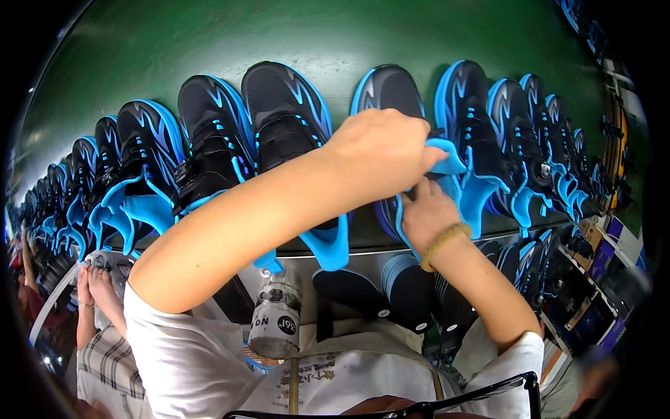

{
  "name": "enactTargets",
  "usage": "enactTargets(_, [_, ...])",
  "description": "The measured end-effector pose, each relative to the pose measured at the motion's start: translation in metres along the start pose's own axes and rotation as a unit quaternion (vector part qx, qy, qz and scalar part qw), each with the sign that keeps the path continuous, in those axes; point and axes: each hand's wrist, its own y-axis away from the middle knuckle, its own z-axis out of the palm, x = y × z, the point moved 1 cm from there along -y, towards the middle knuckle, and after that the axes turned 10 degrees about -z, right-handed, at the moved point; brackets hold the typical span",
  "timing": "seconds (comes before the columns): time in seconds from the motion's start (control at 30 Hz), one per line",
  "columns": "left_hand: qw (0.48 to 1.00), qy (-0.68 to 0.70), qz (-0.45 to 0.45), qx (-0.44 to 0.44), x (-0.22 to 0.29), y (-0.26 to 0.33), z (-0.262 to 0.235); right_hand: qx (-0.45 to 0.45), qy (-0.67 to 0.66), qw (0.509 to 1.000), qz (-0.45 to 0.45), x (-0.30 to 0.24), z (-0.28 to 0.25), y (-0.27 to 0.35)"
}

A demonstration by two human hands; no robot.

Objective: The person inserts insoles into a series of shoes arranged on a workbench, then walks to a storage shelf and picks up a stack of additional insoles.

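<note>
A black sneaker (pixel 388 87) with blue trim lies toe away in the middle of the row on the green surface. My left hand (pixel 380 150) reaches across from the left and is closed over its upper. Beside my left thumb sticks out the blue tongue (pixel 448 156). My right hand (pixel 429 216), with a beaded bracelet (pixel 444 246) at the wrist, holds the same shoe at its collar, fingers bent at the opening. My hands hide the laces and most of the opening. Close on the left stands another black sneaker (pixel 283 105), and on the right one more (pixel 464 98).
Rows of similar sneakers (pixel 150 136) run along both sides. Below the surface's edge are dark insoles (pixel 408 286) and a whitish cylindrical container (pixel 276 325). Another person's hands (pixel 98 283) are at the lower left. Shelves with boxes (pixel 604 255) stand at the right.
</note>
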Motion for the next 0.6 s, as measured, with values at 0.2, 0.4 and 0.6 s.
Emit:
enactTargets(0.2, [0.973, -0.112, 0.074, 0.190, 0.012, 0.006, 0.010, -0.289, 0.104, 0.951, 0.032, -0.008, -0.006, -0.024])
enactTargets(0.4, [0.897, -0.341, 0.172, 0.223, 0.027, 0.017, 0.030, -0.113, 0.134, 0.973, -0.153, 0.013, 0.020, -0.019])
enactTargets(0.6, [0.894, -0.399, 0.100, 0.179, 0.021, 0.009, 0.035, -0.366, -0.136, 0.916, -0.094, -0.003, -0.053, 0.010])
